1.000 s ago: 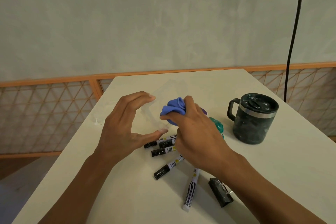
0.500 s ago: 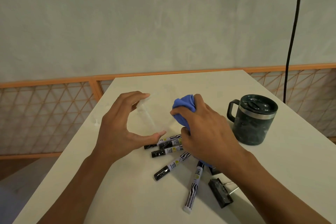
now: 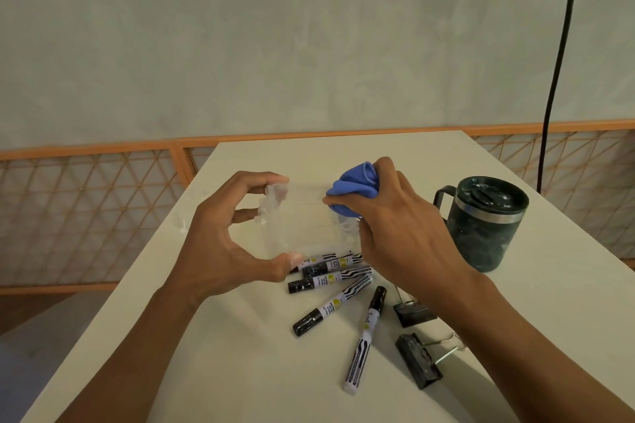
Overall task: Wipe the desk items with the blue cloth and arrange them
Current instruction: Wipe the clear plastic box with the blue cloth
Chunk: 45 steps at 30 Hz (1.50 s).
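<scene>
My left hand [image 3: 223, 237] holds a clear plastic box [image 3: 302, 220] between thumb and fingers, just above the white desk [image 3: 240, 371]. My right hand [image 3: 395, 227] is closed on the bunched blue cloth [image 3: 354, 187] and presses it against the box's right end. Several black-and-white markers [image 3: 330, 276] lie scattered on the desk below the box, one [image 3: 366, 336] pointing toward me. Two black binder clips [image 3: 417, 355] lie beside my right forearm, one partly hidden by it.
A dark lidded mug [image 3: 488, 220] with a handle stands at the right. A black cable [image 3: 556, 62] hangs down the wall behind it. An orange lattice railing [image 3: 86, 199] runs behind the desk; the desk's left edge drops to the floor.
My right hand with the cloth has slid right and slightly up along the box. My left hand has closed tighter around the box's left end. The teal object seen earlier is hidden now.
</scene>
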{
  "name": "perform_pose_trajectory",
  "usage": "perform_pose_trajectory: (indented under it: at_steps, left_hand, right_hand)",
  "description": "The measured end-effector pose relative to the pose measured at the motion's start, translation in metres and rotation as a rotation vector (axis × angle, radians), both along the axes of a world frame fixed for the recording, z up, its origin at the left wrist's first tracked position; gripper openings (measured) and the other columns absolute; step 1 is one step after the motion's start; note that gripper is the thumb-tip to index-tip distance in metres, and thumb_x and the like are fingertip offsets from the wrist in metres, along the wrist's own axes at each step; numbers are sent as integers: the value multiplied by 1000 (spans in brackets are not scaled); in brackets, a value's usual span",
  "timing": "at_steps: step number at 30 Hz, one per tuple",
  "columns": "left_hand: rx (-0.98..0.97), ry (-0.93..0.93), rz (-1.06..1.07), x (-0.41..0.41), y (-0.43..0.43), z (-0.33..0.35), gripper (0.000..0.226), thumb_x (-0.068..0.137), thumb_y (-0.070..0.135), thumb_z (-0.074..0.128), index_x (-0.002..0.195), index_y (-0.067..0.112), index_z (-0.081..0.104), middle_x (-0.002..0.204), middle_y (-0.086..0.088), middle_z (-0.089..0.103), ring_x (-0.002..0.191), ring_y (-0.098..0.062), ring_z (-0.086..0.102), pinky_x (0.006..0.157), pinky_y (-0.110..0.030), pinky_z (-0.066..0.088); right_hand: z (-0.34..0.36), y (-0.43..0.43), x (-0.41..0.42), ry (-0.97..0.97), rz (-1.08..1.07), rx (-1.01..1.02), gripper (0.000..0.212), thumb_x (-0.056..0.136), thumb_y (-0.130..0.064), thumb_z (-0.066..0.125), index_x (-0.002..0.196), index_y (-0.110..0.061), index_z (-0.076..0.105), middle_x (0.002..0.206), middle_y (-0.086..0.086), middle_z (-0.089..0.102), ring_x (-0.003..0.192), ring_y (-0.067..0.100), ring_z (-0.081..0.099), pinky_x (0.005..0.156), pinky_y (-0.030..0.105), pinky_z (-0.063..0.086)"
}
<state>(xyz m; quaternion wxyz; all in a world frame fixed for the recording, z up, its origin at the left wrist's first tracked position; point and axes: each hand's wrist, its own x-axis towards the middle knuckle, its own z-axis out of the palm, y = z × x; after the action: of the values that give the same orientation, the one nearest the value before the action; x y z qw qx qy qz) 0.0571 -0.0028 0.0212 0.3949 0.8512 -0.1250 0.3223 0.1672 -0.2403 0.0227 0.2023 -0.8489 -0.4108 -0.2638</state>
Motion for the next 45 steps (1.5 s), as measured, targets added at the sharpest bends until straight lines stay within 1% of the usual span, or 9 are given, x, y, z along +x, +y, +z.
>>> perform_pose_trajectory:
  at_steps: [6,10,16,20,22,29,32,40,45]
  left_hand:
    - [-160,7,-60,5,7,-5,86,69,35,90,147,19,58,142,-5,65,136,-32,62,107,-62,55]
    - [-356,27,-103,9,12,-8,82,75,32,81,150,11,54,139,-8,68,136,-31,62,117,-56,50]
    - [-594,87,-145,18,16,-15,71,86,36,63,145,-4,53,136,-22,68,127,-39,64,117,-64,46]
    - [-714,117,-181,17,11,-13,92,85,59,76,148,-4,53,146,-22,63,131,-34,62,112,-50,52]
    - [-761,137,-187,16,10,-12,83,86,60,74,145,3,62,148,-18,64,133,-34,62,109,-42,54]
    - [-754,199,-92,14,-2,-9,54,104,58,44,124,23,81,135,-9,75,127,-30,70,103,-45,55]
    - [-764,263,-109,16,-7,-7,69,89,84,57,117,27,83,131,-10,77,126,-30,71,103,-51,56]
    - [-709,362,-122,26,-6,-12,102,79,99,48,129,14,76,134,-18,73,125,-39,69,105,-56,54]
    - [-671,441,-125,31,-1,-17,104,78,100,47,132,16,76,135,-17,73,124,-37,70,99,-48,54]
  right_hand:
    - [4,-4,-4,228,141,55,37,93,-26,48,117,-44,69,111,-10,38,80,7,46,65,19,37]
    - [4,-5,-4,384,248,144,37,99,-25,55,124,-49,68,111,-17,41,81,11,53,69,15,41]
    - [3,-6,-6,341,284,131,43,101,-19,58,135,-43,51,111,-20,52,78,14,54,69,23,43]
    - [1,-7,-4,233,286,47,37,98,-22,59,132,-37,52,113,-11,54,67,17,50,60,28,41]
    - [-2,-6,0,128,270,-35,34,99,-26,59,131,-35,58,109,-5,49,68,16,46,59,33,46]
    - [-5,-3,1,-60,248,-50,43,101,-18,62,142,-31,63,118,1,50,88,12,40,61,36,52]
    - [-3,-2,-1,-93,243,4,45,102,-15,61,145,-29,63,119,4,53,90,15,47,59,36,51]
    - [-4,9,-13,-106,184,-78,54,98,-18,48,149,-33,59,119,3,47,90,18,47,55,34,44]
    - [-7,19,-18,-132,135,-87,46,89,-10,68,134,-23,68,113,9,51,85,26,51,55,35,43]
